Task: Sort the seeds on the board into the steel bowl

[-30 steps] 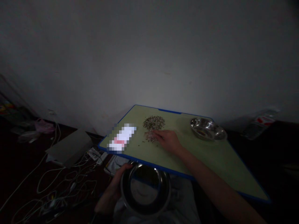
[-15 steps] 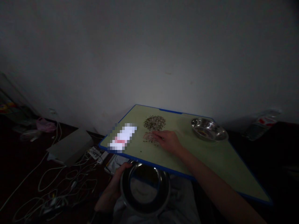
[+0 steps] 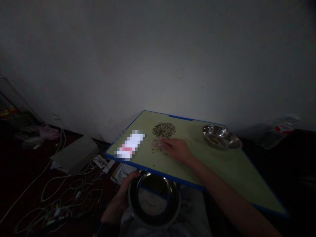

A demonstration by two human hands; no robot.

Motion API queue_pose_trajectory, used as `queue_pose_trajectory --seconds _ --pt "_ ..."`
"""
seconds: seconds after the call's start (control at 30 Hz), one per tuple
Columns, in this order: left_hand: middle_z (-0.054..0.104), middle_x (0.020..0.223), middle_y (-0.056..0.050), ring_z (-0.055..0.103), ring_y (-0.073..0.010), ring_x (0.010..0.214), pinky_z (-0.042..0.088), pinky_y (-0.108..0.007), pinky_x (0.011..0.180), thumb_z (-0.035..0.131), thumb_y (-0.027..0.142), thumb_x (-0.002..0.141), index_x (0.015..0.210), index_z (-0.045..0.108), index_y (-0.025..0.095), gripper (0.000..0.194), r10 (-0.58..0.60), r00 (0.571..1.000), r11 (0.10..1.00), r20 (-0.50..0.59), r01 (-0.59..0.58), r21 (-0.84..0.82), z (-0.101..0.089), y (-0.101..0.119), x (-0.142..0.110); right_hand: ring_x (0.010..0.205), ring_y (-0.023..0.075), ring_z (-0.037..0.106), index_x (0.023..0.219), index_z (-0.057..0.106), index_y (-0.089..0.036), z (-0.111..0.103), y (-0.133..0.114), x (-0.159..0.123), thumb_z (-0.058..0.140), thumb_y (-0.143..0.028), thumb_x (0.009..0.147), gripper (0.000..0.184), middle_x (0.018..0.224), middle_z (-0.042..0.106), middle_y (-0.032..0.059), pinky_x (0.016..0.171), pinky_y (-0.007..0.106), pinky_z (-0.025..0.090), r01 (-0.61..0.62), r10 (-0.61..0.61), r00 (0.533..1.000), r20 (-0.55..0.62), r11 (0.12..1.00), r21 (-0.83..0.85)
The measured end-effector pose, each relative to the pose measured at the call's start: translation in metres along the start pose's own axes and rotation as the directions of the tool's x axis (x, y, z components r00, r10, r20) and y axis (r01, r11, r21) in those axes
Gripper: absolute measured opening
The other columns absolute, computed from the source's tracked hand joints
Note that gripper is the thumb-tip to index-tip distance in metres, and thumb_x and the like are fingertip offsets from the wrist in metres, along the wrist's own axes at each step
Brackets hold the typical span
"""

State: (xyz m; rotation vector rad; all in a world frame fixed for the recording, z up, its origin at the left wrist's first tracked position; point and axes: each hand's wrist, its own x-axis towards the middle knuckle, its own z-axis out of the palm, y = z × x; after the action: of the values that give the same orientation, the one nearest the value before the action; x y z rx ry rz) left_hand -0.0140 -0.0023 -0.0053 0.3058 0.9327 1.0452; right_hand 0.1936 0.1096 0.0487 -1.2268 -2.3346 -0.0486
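My left hand (image 3: 118,200) grips the rim of a steel bowl (image 3: 154,199) held below the near edge of a green board with a blue border (image 3: 222,168). My right hand (image 3: 177,148) lies flat on the board, fingers stretched out and touching a small patch of seeds (image 3: 157,145). A larger heap of dark seeds (image 3: 163,129) lies just beyond the fingertips. A second steel bowl (image 3: 221,136) stands on the board at the far right.
A blurred white and pink object (image 3: 130,145) lies on the board's left part. On the dark floor to the left are a grey box (image 3: 74,154) and tangled white cables (image 3: 61,197). A pale wall rises behind. A packet (image 3: 277,130) lies at the right.
My right hand has shifted very slightly over the small patch of seeds. The bowl in my left hand has barely moved.
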Motion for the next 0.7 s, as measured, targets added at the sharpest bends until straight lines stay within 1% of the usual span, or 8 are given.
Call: queue_pose_trajectory --seconds 0.1,0.2,0.3,0.4,0.47,0.6,0.7 --pt "0.068 0.055 -0.001 0.058 -0.0143 0.054 0.042 -0.024 0.059 0.059 0.023 0.064 0.056 0.065 0.015 0.013 0.008 0.999 1.0 -0.031 -0.008 0.011 0.001 0.001 -0.001 0.074 0.0143 0.06 0.107 0.059 -0.027 0.001 0.0 0.001 0.039 -0.035 0.084 0.031 0.09 0.067 0.001 0.068 0.024 0.043 -0.023 0.023 1.0 -0.013 1.0 -0.012" --pt "0.068 0.056 -0.002 0.058 -0.015 0.055 0.043 -0.025 0.06 0.058 0.025 0.065 0.059 0.066 0.013 0.015 -0.021 1.0 1.0 -0.005 0.021 0.01 -0.003 -0.002 0.002 0.076 0.0142 0.06 0.107 0.058 -0.026 0.001 -0.001 0.001 0.039 -0.036 0.084 0.032 0.094 0.066 0.001 0.069 0.024 0.043 -0.01 0.01 1.0 -0.004 1.0 0.005" --pt "0.069 0.059 -0.001 0.059 -0.0149 0.057 0.043 -0.025 0.062 0.059 0.024 0.066 0.062 0.066 0.013 0.013 0.003 1.0 1.0 0.006 -0.003 0.007 -0.008 -0.004 0.006 0.079 0.0141 0.06 0.107 0.059 -0.027 -0.002 -0.003 0.0 0.041 -0.034 0.083 0.03 0.097 0.065 0.0005 0.071 0.024 0.043 0.015 -0.015 1.0 0.027 1.0 0.026" --pt "0.07 0.063 -0.001 0.06 -0.0162 0.062 0.044 -0.026 0.065 0.06 0.024 0.065 0.064 0.066 0.014 0.011 0.01 1.0 1.0 0.008 -0.01 -0.007 -0.009 -0.004 0.007 0.08 0.0142 0.06 0.106 0.059 -0.028 -0.003 -0.004 0.0 0.042 -0.034 0.082 0.03 0.096 0.065 0.0005 0.073 0.025 0.043 0.014 -0.015 0.999 0.037 0.999 0.034" --pt "0.069 0.06 -0.001 0.06 -0.0163 0.06 0.044 -0.026 0.064 0.06 0.024 0.064 0.062 0.066 0.015 0.011 -0.009 1.0 1.0 -0.004 0.009 -0.009 -0.008 -0.004 0.005 0.08 0.0144 0.06 0.106 0.059 -0.027 -0.004 -0.004 0.0 0.042 -0.034 0.082 0.03 0.096 0.065 0.0007 0.074 0.025 0.043 0.01 -0.011 1.0 0.028 0.999 0.042" --pt "0.067 0.054 0.0 0.058 -0.0152 0.054 0.043 -0.026 0.061 0.059 0.023 0.064 0.058 0.065 0.015 0.012 -0.01 0.999 1.0 -0.035 0.011 0.018 -0.001 0.0 0.0 0.081 0.0141 0.06 0.106 0.059 -0.026 -0.003 -0.003 -0.001 0.042 -0.033 0.083 0.029 0.097 0.065 -0.0001 0.073 0.025 0.044 0.035 -0.036 0.999 0.025 0.997 0.064" --pt "0.067 0.056 0.0 0.058 -0.0153 0.055 0.043 -0.026 0.064 0.058 0.025 0.064 0.061 0.067 0.015 0.014 -0.007 1.0 0.999 -0.012 0.007 0.048 0.006 0.003 -0.006 0.08 0.0142 0.06 0.106 0.059 -0.026 -0.001 -0.002 -0.001 0.042 -0.032 0.083 0.029 0.097 0.065 -0.0001 0.073 0.025 0.044 0.043 -0.044 0.999 0.024 0.997 0.061"
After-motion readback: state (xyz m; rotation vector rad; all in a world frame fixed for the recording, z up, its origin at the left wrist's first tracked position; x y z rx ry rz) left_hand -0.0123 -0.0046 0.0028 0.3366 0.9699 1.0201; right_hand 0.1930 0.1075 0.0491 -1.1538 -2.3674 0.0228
